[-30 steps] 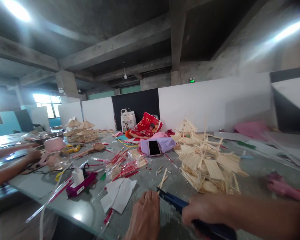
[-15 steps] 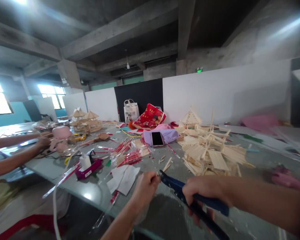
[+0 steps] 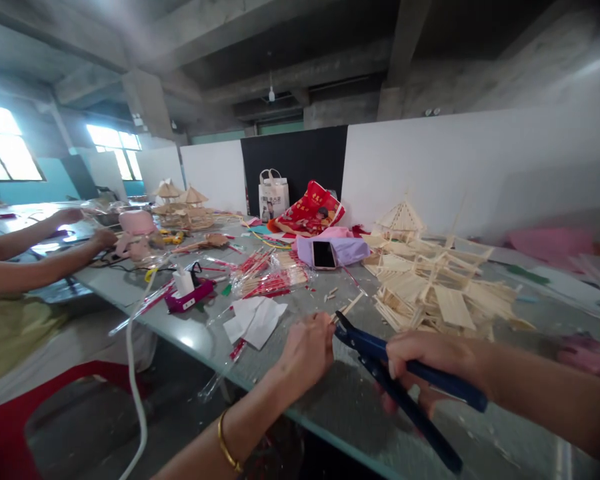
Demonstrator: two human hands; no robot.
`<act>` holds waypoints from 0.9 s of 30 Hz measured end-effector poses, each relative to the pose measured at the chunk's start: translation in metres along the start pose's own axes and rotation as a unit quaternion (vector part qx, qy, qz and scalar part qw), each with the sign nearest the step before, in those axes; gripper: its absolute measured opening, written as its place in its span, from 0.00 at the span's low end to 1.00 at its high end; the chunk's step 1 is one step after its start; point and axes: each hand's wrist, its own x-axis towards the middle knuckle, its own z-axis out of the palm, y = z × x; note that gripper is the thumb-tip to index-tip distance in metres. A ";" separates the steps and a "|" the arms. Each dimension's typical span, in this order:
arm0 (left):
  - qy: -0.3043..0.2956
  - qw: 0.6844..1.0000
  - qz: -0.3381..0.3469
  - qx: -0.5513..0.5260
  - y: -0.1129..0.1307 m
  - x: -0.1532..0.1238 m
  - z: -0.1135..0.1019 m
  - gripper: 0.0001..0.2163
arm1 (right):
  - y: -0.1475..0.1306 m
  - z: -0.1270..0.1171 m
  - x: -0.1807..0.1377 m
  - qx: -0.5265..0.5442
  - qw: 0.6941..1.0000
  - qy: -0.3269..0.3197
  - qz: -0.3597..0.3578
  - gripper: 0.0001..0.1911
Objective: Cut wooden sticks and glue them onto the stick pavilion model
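Note:
My right hand is wrapped around the blue handles of cutting pliers, which point to the upper left with the handles spread apart. Close to the jaws, my left hand is closed in a pinch; a short pale end of a thin wooden stick shows at its fingertips, touching or nearly touching the jaws. Most of that stick is hidden by the fingers. Just beyond the jaws lie loose wooden sticks and small cut pieces. A large wooden stick model stands behind my right hand.
White paper, bagged red-and-wood sticks and a purple power strip lie to the left. A phone rests on lilac cloth. At far left another person's arms reach over the table. A white cable hangs in front.
The view has tilted down and turned slightly left, so the table things sit higher in the picture. My hands and the pliers stay together, the jaws still at my left fingertips.

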 end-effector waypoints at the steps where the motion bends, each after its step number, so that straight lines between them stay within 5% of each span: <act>1: -0.028 0.996 -0.040 -0.080 0.000 0.002 -0.002 0.09 | -0.004 0.000 -0.003 -0.035 0.999 0.010 -0.014 0.10; 4: -0.119 0.944 -0.125 -0.282 -0.004 0.007 -0.007 0.12 | -0.020 -0.001 -0.014 -0.107 0.993 0.014 -0.036 0.09; 6: -0.122 0.921 -0.141 -0.343 -0.007 0.007 -0.011 0.13 | -0.027 -0.002 -0.023 -0.129 0.991 0.018 -0.037 0.10; 10: -0.053 0.947 -0.111 -0.297 -0.010 0.000 -0.018 0.13 | -0.024 0.001 -0.036 -0.222 0.968 0.117 -0.015 0.12; 16: -0.032 0.979 -0.057 -0.195 -0.006 -0.010 -0.025 0.15 | -0.002 0.015 -0.045 -0.443 0.867 0.221 -0.049 0.13; 22: -0.070 0.970 -0.062 -0.224 -0.002 -0.011 -0.021 0.17 | 0.009 0.016 -0.047 -0.458 0.856 0.216 -0.107 0.13; 27: -0.092 0.965 -0.059 -0.237 -0.001 -0.009 -0.016 0.16 | 0.003 0.024 -0.048 -0.450 0.862 0.221 -0.071 0.15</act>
